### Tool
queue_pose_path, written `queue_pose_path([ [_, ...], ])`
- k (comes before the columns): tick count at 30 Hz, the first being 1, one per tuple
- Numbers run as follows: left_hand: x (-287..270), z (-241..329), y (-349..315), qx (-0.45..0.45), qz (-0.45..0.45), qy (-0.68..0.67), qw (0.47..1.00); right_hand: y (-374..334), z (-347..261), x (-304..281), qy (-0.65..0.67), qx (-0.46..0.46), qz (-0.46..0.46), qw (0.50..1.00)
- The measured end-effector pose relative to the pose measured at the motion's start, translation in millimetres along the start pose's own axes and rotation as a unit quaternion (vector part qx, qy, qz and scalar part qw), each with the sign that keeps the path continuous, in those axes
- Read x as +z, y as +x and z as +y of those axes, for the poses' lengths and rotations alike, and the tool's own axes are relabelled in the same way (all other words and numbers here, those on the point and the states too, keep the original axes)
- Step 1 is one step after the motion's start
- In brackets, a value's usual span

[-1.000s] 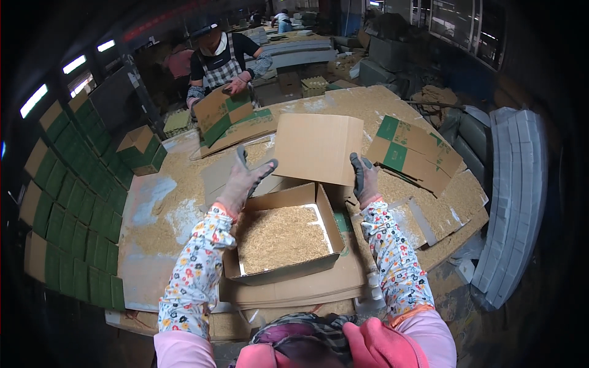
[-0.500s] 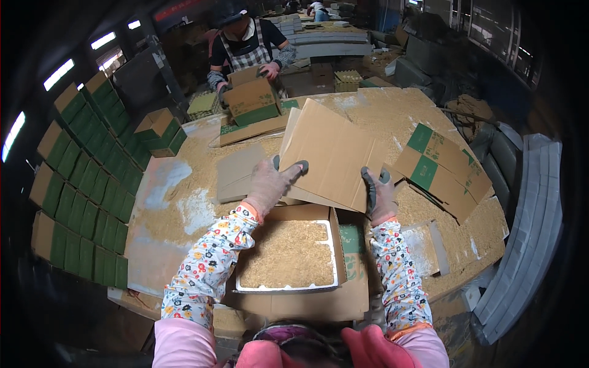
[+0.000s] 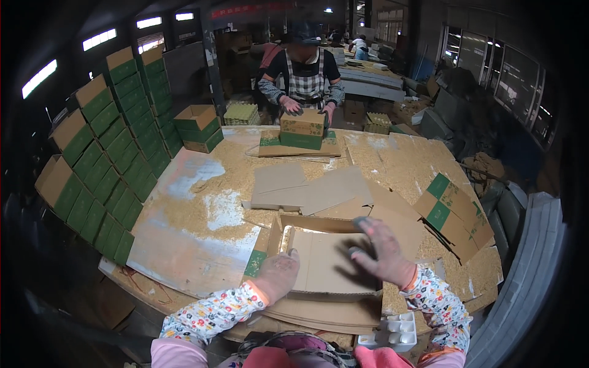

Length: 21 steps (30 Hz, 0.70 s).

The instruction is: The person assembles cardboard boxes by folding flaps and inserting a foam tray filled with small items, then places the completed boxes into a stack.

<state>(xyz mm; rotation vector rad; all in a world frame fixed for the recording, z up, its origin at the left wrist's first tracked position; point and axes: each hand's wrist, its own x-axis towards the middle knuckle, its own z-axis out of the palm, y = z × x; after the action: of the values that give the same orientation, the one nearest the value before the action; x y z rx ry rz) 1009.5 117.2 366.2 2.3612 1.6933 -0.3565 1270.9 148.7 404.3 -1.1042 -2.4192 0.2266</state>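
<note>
A plain cardboard sheet (image 3: 328,254) lies inside an open cardboard box (image 3: 316,219) in front of me, over most of its opening. At the left end a strip of sawdust-like filling and a white tray edge (image 3: 286,238) still shows. My left hand (image 3: 277,274), in a dusty glove, rests at the box's near left side by the sheet's edge; most of its fingers are hidden. My right hand (image 3: 386,254) hovers over the box's right end, fingers apart and a little blurred, holding nothing.
Loose grey-brown cardboard sheets (image 3: 310,189) lie beyond the box. Flattened green-printed cartons (image 3: 451,211) are at right, stacked green boxes (image 3: 104,153) at left. Across the sawdust-strewn table a co-worker (image 3: 304,70) handles a green-brown box (image 3: 302,130). A white moulded tray (image 3: 399,329) sits near my right forearm.
The cardboard sheet held up between my hands now lies in the box over the filling. My right hand has let go and lowered. The view has tilted up; the co-worker's box now stands upright.
</note>
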Motion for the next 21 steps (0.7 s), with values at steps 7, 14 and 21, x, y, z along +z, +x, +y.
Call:
queue_pose_path([
  [7,-15.9,11.7,52.6,0.074,0.067,0.262,0.96,28.6,-1.4,34.1,0.137,0.093,-0.314,0.935],
  [14,-0.7,-36.1,64.3,0.204,-0.05,-0.257,0.943,32.7,21.0,35.9,0.318,0.088,-0.185,0.926],
  [21,124.9,-53.7,64.6,-0.118,0.159,-0.653,0.731,-99.5,156.3,93.5,0.533,0.317,-0.156,0.769],
])
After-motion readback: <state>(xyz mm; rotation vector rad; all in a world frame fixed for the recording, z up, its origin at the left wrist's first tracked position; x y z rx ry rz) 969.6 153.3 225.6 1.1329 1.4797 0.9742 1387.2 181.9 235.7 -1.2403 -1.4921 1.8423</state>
